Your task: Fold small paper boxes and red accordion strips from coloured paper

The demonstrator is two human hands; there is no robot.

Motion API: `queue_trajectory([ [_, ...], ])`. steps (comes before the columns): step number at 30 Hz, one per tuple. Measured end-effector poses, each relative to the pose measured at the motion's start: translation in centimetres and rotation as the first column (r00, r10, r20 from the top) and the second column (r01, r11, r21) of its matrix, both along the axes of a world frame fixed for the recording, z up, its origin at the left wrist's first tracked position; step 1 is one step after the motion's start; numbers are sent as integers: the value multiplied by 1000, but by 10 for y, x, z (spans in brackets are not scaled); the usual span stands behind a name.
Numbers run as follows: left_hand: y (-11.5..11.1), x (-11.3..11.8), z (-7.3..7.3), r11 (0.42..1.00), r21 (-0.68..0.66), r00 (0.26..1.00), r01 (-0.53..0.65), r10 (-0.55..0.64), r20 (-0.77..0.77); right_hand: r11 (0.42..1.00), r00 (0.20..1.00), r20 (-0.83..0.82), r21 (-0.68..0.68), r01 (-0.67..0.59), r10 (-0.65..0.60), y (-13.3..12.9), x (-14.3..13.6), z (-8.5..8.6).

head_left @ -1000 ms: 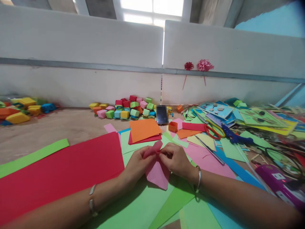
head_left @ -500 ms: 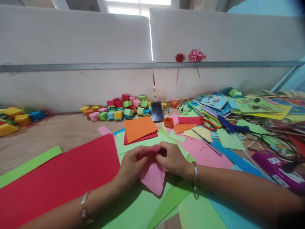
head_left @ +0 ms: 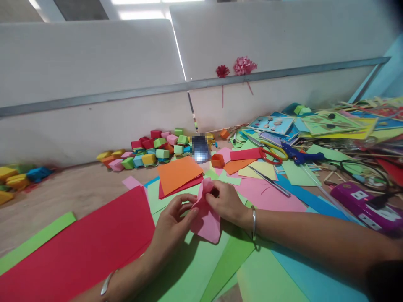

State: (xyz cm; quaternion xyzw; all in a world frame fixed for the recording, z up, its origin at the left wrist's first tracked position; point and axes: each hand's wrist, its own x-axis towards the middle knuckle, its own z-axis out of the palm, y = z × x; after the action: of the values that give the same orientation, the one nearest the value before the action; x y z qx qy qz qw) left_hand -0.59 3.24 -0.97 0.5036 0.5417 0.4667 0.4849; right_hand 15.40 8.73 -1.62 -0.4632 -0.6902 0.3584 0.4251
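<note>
Above green sheets, my right hand (head_left: 227, 202) pinches a folded piece of pink paper (head_left: 206, 224) near its top, thumb in front and fingers curled. The paper hangs upright, its lower part spread out. My left hand (head_left: 176, 218) touches the paper's left edge, its thumb on the front and its index finger bent towards the edge. That hold looks loose, and its other fingertips are partly hidden. Under both hands lies a light green sheet (head_left: 185, 268). Beyond the pink paper rest an orange sheet (head_left: 179, 174) and a red piece beneath it.
A big red sheet (head_left: 94, 235) covers the left side. Small paper boxes (head_left: 149, 159) are piled at the back. On the right are scissors (head_left: 273, 155), a blue glue gun (head_left: 300, 155), a metal pen-like tool (head_left: 270, 182) and a purple power strip (head_left: 362, 205).
My left fingers have loosened and shifted from the paper's top to its left edge. The pink paper is turned and its top now stands up. The view has tilted.
</note>
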Motion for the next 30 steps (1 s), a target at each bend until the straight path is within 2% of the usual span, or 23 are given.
queue_trajectory([
  [6,9,-3,1,1000,-3,999,-14,14,-52,989,994,49,101,-106,101,-2,0,-2],
  [11,11,-1,5,1000,20,999,17,-17,-29,980,983,156,156,-124,100,-5,1,-1],
  [14,7,3,5,1000,-23,990,11,-7,138,982,992,67,146,-119,110,-5,2,0],
  [18,5,6,2,996,-75,903,-46,74,424,972,971,-162,185,-145,175,-3,4,-1],
  [22,6,7,-1,967,-215,826,137,8,563,935,923,-281,313,-169,261,-4,5,1],
  [24,6,6,-1,947,-240,792,214,-25,610,920,903,-312,349,-179,294,-5,5,2],
  [27,5,5,0,937,-237,745,259,-38,666,917,898,-314,350,-191,307,-5,5,2],
  [30,4,5,2,930,-259,732,259,-14,681,918,910,-263,325,-230,321,-3,7,3],
])
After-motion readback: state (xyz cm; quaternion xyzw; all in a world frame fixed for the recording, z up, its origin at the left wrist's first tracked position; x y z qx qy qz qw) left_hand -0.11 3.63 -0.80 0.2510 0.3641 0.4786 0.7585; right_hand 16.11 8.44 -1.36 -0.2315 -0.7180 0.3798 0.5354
